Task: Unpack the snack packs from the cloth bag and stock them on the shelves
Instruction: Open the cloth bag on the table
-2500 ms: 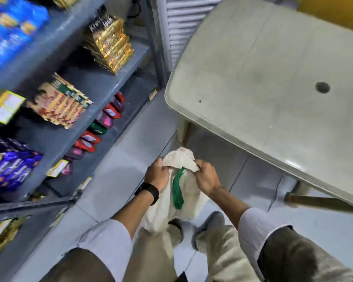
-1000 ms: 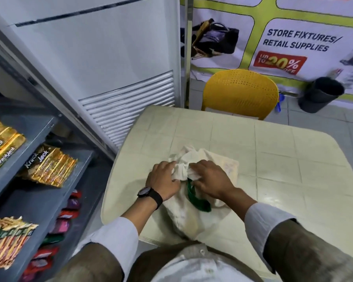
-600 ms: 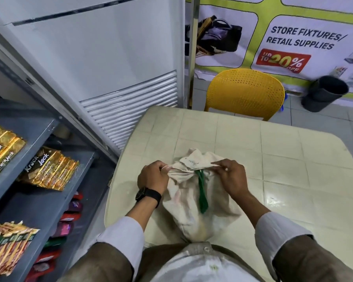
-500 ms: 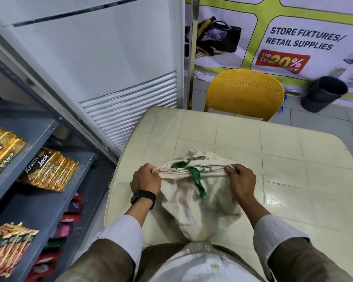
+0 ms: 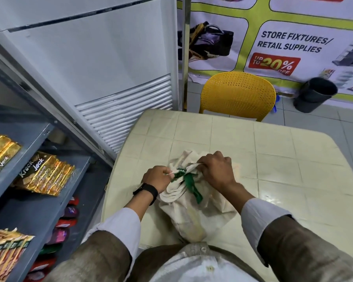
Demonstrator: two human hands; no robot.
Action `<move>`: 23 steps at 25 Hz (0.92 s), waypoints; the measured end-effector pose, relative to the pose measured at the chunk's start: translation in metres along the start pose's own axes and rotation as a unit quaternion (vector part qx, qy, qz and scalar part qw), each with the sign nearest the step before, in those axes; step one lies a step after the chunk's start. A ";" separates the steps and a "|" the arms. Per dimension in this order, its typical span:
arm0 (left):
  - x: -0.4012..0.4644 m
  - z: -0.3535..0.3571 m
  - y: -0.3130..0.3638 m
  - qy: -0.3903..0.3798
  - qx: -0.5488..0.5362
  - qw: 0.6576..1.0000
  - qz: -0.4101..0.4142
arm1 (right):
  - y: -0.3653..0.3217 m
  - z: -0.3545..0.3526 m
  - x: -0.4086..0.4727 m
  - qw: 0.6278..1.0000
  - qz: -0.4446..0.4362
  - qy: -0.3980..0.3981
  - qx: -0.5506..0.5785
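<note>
Cream cotton, bunched and creased — the cloth bag (image 5: 194, 212) lies on the pale tiled table (image 5: 293, 180), its lower end hanging at the near edge against the person's waist. Its mouth is gathered into folds, with a green strap (image 5: 190, 183) twisting out of the middle. The left hand (image 5: 157, 179), a black watch (image 5: 146, 191) on its wrist, pinches the left rim of the mouth with curled fingers. The right hand (image 5: 216, 169) has its fingers curled round the right side of the bunched fabric, knuckles up. What the bag holds cannot be seen.

To the left stand grey shelves (image 5: 39, 216) already carrying goods: gold Krack Jack packs (image 5: 46, 176) on the middle tier, striped red-and-gold packs (image 5: 6, 255) nearer, and red and purple packets (image 5: 66, 218) lower down. Beyond the table sit a yellow chair (image 5: 237, 94), a dark bin (image 5: 314, 94) and a banner (image 5: 289, 41) reading "Store fixtures / Retail supplies".
</note>
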State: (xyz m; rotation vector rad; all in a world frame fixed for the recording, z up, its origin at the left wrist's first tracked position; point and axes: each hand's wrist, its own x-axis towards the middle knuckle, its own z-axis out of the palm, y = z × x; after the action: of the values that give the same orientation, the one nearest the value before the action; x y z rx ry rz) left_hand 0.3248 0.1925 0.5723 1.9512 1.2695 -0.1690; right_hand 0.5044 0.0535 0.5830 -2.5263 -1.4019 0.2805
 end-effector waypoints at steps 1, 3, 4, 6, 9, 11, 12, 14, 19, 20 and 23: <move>-0.002 -0.002 -0.004 0.025 -0.011 0.999 -0.018 | 0.007 -0.001 -0.003 0.998 0.031 0.027 0.056; -0.005 -0.006 -0.012 0.088 -0.046 0.993 -0.065 | 0.021 -0.006 -0.008 0.975 0.126 0.080 0.168; -0.005 -0.008 -0.018 0.119 -0.067 0.986 -0.096 | 0.028 -0.009 -0.010 0.949 0.192 0.108 0.226; -0.006 -0.010 -0.030 0.145 -0.099 0.971 -0.162 | 0.044 -0.013 -0.009 0.877 0.329 0.144 0.319; -0.009 -0.005 -0.045 0.091 -0.101 0.969 -0.206 | 0.059 -0.009 -0.014 0.832 0.420 0.089 0.352; -0.012 -0.003 -0.043 0.086 -0.097 0.969 -0.210 | 0.054 -0.004 -0.018 0.843 0.422 0.071 0.326; -0.013 -0.002 -0.039 0.105 -0.091 0.971 -0.196 | 0.047 -0.005 -0.021 0.863 0.406 0.087 0.287; -0.019 0.000 -0.025 0.176 -0.031 0.978 -0.104 | 0.032 -0.006 -0.027 0.938 0.275 0.148 0.148; -0.027 0.023 -0.008 0.031 0.219 0.963 0.155 | 0.016 0.012 -0.031 0.991 -0.071 0.025 -0.110; -0.028 0.027 -0.014 -0.006 0.261 0.955 0.138 | 0.019 0.014 -0.034 0.989 -0.075 0.003 -0.124; -0.037 0.030 -0.033 0.003 0.259 0.958 0.126 | 0.035 0.015 -0.052 0.992 -0.079 0.023 -0.099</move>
State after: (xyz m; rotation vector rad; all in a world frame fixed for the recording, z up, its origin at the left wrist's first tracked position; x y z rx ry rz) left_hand 0.2882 0.1527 0.5525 2.5395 1.0326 -0.4000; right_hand 0.5007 -0.0071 0.5606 -2.5360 -1.6741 0.0547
